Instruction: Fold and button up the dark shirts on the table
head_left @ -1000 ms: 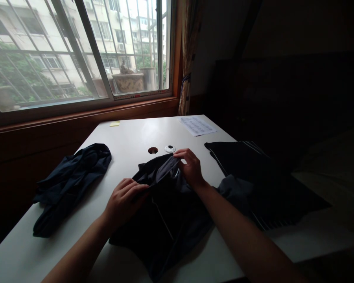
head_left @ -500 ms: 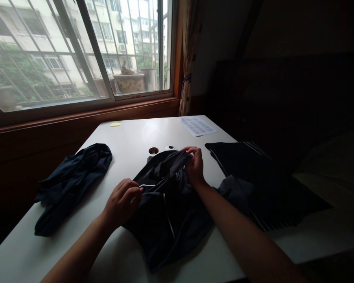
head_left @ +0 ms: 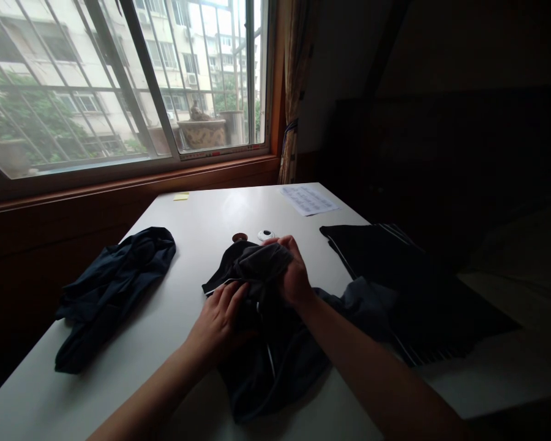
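Note:
A dark garment with thin white piping (head_left: 275,361) lies bunched on the white table (head_left: 202,220) in front of me. My right hand (head_left: 291,275) is closed on a gathered fold at the garment's far end, held slightly off the table. My left hand (head_left: 220,321) lies on the cloth just left of it, fingers pressed down onto the fabric near the white piping edge. Both forearms reach in from the bottom of the view.
A crumpled dark blue garment (head_left: 112,288) lies at the left of the table. A dark striped garment (head_left: 395,275) spreads over the right side. A cable hole (head_left: 239,237), a round white cap (head_left: 266,235), a printed sheet (head_left: 308,199) and a yellow note (head_left: 180,196) sit further back, below the window.
My right hand has pulled the gathered fold back toward me and leftward. My left hand has moved right, from pinching the piping edge to pressing on the cloth beside the right hand.

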`<state>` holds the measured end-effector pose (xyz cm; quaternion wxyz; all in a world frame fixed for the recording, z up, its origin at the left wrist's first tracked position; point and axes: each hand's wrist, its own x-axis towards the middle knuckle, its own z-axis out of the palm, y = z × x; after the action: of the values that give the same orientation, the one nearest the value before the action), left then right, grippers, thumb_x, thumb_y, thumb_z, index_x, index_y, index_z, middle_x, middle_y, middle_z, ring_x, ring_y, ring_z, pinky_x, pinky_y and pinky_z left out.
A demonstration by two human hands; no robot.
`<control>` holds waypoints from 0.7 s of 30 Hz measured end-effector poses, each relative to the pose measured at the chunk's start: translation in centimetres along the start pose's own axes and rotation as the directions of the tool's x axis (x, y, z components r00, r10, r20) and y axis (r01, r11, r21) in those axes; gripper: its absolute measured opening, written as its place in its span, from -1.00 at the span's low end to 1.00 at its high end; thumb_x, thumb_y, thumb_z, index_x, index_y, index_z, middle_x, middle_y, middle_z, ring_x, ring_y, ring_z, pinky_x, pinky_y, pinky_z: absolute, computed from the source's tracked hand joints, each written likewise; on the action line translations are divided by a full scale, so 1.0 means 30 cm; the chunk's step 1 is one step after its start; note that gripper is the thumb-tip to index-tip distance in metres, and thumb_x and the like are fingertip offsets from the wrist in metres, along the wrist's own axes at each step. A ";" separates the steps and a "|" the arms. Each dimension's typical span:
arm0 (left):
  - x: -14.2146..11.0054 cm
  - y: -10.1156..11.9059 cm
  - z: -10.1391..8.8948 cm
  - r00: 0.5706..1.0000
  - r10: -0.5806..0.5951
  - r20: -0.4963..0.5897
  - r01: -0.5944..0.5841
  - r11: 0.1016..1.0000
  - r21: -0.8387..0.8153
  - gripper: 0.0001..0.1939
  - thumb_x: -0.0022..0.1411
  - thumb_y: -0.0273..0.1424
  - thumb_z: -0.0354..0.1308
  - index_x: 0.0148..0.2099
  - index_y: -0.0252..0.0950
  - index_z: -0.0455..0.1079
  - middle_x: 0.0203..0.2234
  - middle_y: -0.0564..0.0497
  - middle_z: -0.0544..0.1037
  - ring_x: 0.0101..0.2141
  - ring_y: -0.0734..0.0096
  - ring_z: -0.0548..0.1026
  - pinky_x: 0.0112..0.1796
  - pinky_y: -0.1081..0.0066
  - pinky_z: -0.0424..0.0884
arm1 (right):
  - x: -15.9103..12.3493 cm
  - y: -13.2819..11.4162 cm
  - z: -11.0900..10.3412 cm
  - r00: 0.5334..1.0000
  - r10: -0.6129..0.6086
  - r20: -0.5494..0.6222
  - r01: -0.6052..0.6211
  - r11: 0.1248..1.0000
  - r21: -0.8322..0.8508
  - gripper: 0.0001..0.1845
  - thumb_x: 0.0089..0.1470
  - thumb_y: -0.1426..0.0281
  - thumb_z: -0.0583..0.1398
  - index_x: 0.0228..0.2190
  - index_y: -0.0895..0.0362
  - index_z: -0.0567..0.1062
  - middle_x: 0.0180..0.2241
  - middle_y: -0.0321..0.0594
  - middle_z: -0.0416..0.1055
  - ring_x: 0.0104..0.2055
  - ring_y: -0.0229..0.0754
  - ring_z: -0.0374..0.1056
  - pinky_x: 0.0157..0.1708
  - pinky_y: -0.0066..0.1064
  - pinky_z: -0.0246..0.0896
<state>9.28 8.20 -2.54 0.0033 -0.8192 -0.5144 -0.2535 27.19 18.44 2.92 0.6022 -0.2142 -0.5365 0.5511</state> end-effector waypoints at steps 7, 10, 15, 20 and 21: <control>0.011 0.003 0.001 0.928 -0.365 0.074 0.363 0.931 0.039 -0.37 0.16 -0.20 0.26 0.24 -0.25 0.27 0.01 -0.32 0.50 -0.13 -0.20 0.56 -0.26 0.03 0.49 | -0.044 -0.090 0.073 0.945 0.155 0.289 -0.234 0.936 0.262 -0.82 0.09 0.28 0.15 -0.42 0.03 0.21 -0.35 -0.23 0.44 -0.32 -0.12 0.41 -0.26 -0.22 0.42; 0.023 0.012 -0.029 0.879 -0.411 0.242 0.421 0.907 0.011 -0.75 0.20 -0.37 0.12 -0.08 -0.18 0.50 -0.28 -0.13 0.63 -0.32 -0.03 0.60 -0.34 0.18 0.44 | -0.030 -0.089 0.040 0.954 0.106 0.279 -0.164 0.967 0.194 -0.81 0.05 0.28 0.18 -0.42 0.03 0.23 -0.34 -0.23 0.44 -0.33 -0.12 0.39 -0.31 -0.24 0.39; 0.036 -0.034 -0.089 0.892 -0.446 0.072 0.425 0.775 -0.467 -0.74 0.17 -0.48 0.03 -0.14 -0.24 0.48 -0.35 0.03 0.62 -0.31 0.21 0.57 -0.27 0.32 0.42 | 0.028 -0.053 -0.062 0.981 0.021 0.190 -0.017 1.000 -0.025 -0.79 0.07 0.31 0.19 -0.46 0.06 0.22 -0.25 -0.22 0.43 -0.33 -0.18 0.35 -0.36 -0.34 0.35; 0.070 -0.101 -0.215 0.705 -0.643 -0.299 0.060 0.474 -0.878 -0.75 0.27 -0.21 0.16 -0.06 -0.20 0.38 -0.34 0.07 0.54 -0.36 0.36 0.52 -0.30 0.39 0.46 | 0.038 0.007 -0.083 0.952 -0.040 0.304 0.126 0.955 -0.268 -0.81 0.05 0.38 0.27 -0.43 0.08 0.31 -0.07 -0.20 0.38 -0.20 -0.20 0.37 -0.23 -0.31 0.40; 0.078 -0.106 -0.242 0.688 -0.649 -0.325 -0.003 0.446 -0.895 -0.73 0.27 -0.18 0.18 -0.03 -0.16 0.37 -0.33 0.08 0.54 -0.35 0.38 0.52 -0.29 0.39 0.47 | 0.028 0.025 -0.071 0.931 -0.033 0.364 0.149 0.944 -0.295 -0.83 0.06 0.38 0.27 -0.40 0.08 0.34 -0.04 -0.19 0.36 -0.15 -0.18 0.38 -0.20 -0.30 0.41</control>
<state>4.41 9.72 3.94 -0.2732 -0.4493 -0.4474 -0.7234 28.59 20.13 1.91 0.4786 -0.1799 -0.7270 0.4582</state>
